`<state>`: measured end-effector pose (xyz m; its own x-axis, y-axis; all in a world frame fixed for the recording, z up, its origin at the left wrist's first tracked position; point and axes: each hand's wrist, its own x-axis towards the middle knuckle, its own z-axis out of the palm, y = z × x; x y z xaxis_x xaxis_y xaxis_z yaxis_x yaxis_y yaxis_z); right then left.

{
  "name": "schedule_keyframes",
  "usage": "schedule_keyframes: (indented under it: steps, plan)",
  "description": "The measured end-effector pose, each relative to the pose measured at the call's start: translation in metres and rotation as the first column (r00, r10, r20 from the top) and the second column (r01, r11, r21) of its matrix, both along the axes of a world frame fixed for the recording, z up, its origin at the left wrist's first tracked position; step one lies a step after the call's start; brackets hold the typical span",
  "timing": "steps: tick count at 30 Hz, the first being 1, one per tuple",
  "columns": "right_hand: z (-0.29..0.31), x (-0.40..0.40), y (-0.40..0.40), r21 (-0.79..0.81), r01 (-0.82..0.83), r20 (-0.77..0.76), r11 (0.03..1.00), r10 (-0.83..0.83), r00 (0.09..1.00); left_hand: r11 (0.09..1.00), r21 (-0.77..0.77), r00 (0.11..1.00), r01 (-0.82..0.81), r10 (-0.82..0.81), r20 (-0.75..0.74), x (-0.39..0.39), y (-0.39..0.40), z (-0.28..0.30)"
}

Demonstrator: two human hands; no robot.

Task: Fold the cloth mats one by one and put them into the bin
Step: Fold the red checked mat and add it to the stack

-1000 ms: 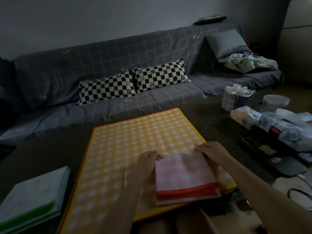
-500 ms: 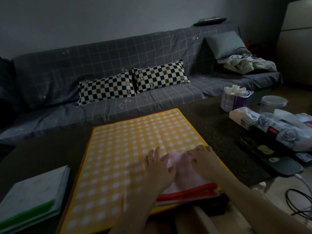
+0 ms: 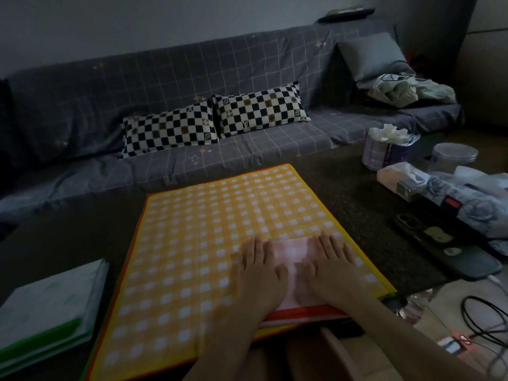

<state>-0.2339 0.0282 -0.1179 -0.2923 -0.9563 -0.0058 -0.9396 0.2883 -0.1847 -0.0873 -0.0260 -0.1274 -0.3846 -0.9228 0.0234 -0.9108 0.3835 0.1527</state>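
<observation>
**Pressing the fold flat, bin comes next**

So this looks like the tail end of folding one mat. Both hands are lying flat, fingers straight and slightly spread, palms down on the pink mat (image 3: 292, 258). The left hand (image 3: 257, 273) covers its left side, the right hand (image 3: 334, 270) its right side, thumbs nearly meeting in the middle. Neither hand is gripping anything, they're just pushing down to set the crease.

The pink mat is already a small folded packet. Only a strip of it shows between the two hands, pale pink with a faint check, and a red-orange border runs along the edge just below the wrists. It looks like a few layers stacked there, so I'd guess it's folded as far as it needs to be. It sits on top of the yellow mat (image 3: 209, 232), which lies spread out and unfolded under and beyond both hands, yellow gingham with an orange trim, on the table (image 3: 343, 193).

Next move, as I read it: curl the fingers under the packet's edges, lift it without letting the layers slide open, and carry it to the bin. I can't see any bin in this view, so no idea which way that goes. After that the yellow one needs folding. Room's pretty dim, so fine detail is hard to call.
</observation>
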Motion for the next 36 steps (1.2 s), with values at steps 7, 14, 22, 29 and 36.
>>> schedule_keyframes:
  steps: [7,14,22,29,36]
  plan:
    - [0.004,0.0,0.002,-0.01,0.199,0.028,0.98,-0.199,0.98,0.955,0.085,0.938,-0.285,0.296,-0.182,0.004,0.008,0.007]
    - [0.017,-0.004,0.007,-0.12,0.274,0.275,0.954,-0.234,0.933,0.951,0.133,0.847,-0.278,0.308,-0.433,0.011,0.014,0.019]
    - [0.05,0.022,0.01,-0.251,0.301,0.701,0.92,-0.042,0.712,0.94,0.337,0.473,-0.052,0.32,-0.821,0.047,0.018,0.038]
    - [0.077,0.082,-0.007,-0.383,0.063,0.698,0.922,0.244,0.674,0.921,0.301,0.25,-0.249,0.361,-0.898,0.117,0.007,0.076]
    - [0.079,0.167,-0.038,-0.408,-0.03,0.707,0.913,0.336,0.622,0.855,0.308,0.213,-0.418,0.422,-0.881,0.207,0.007,0.094]
